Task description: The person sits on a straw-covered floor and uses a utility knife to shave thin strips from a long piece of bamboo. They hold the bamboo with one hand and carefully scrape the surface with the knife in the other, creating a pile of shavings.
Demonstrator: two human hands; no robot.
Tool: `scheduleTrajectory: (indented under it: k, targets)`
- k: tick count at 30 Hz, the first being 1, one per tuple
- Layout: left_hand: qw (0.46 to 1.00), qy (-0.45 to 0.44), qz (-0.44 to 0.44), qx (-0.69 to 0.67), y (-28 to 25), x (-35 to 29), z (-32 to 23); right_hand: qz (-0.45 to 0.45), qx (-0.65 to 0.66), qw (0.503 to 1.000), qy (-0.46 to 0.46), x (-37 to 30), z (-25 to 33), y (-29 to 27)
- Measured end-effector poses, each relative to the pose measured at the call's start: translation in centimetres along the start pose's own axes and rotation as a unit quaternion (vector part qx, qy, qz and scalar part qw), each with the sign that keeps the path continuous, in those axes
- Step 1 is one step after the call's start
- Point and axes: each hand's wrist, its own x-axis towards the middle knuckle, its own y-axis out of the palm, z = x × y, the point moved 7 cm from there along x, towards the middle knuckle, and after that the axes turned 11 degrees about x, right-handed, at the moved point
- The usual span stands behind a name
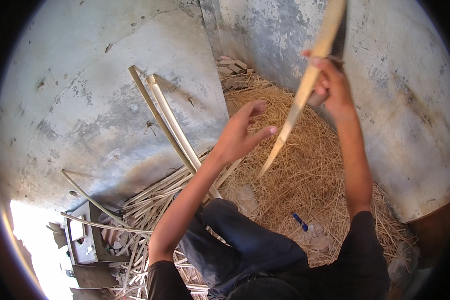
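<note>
My right hand (pixel 334 86), raised on the right, is closed around a long pale bamboo strip (pixel 296 107), slightly blurred. The strip slants from the top edge down to a narrow tip over the straw-coloured shavings. Against its upper part lies a dark flat shape (pixel 339 37), perhaps a blade; a pale rounded end shows under my curled fingers, and I cannot tell if both belong to one tool. My left hand (pixel 242 131) hovers left of the strip's lower half, thumb and fingers apart, holding nothing and apart from the strip.
A heap of shavings (pixel 305 165) covers the floor, with a small blue object (pixel 300 221) on it. Two bamboo poles (pixel 172 120) lean on the left wall. Split strips (pixel 145 205) pile beside my knees (pixel 250 230). A grey box-like frame (pixel 87 237) stands lower left; brick pieces (pixel 232 66) lie in the corner.
</note>
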Motion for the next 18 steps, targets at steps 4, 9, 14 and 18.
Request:
scheduleTrajectory:
  k: [4, 9, 14, 18]
  targets:
    - [0.996, -0.015, 0.082, -0.045, 2.0, 2.2, 1.3, 0.076, -0.025, 0.995, 0.063, -0.8, -4.4, 4.9]
    - [0.981, -0.093, 0.108, -0.135, 1.8, 0.7, 3.2, 0.069, -0.035, 0.995, 0.061, -1.0, -5.4, 5.8]
    - [0.979, -0.139, 0.082, -0.121, 0.9, -1.3, 5.4, 0.091, 0.001, 0.993, 0.069, -1.2, -5.0, 5.0]
    - [0.981, -0.139, 0.072, -0.115, 0.4, -1.8, 5.8, 0.039, 0.056, 0.993, 0.092, -2.4, -5.3, 3.2]
